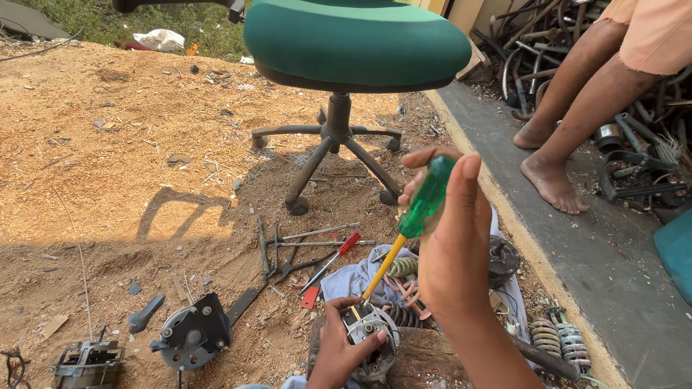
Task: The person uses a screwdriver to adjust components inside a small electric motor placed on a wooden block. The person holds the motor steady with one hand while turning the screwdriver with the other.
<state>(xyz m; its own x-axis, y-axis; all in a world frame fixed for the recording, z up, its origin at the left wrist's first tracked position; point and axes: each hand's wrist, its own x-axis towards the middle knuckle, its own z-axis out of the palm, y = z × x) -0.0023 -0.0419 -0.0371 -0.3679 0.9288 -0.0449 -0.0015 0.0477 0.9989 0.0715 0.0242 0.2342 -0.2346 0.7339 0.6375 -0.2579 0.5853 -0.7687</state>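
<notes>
Right hand raised, seen from the back, fingers curled around green handle of screwdriver; palm side hidden. Yellow shaft slanting down-left, tip lost among the parts on top of small grey motor housing. Left hand gripping that housing from the left, fingers wrapped against its side, thumb side partly covered. Housing resting on a wooden block, lower edge cut off by frame.

Behind: pale cloth with copper coils, partly blocked by right forearm. Red-handled screwdriver and pliers on sandy ground. 2 dark motor parts at lower left, 1 clipped by frame. Green office chair above, backrest out of view. Another person's 2 bare legs at upper right, body cut off.
</notes>
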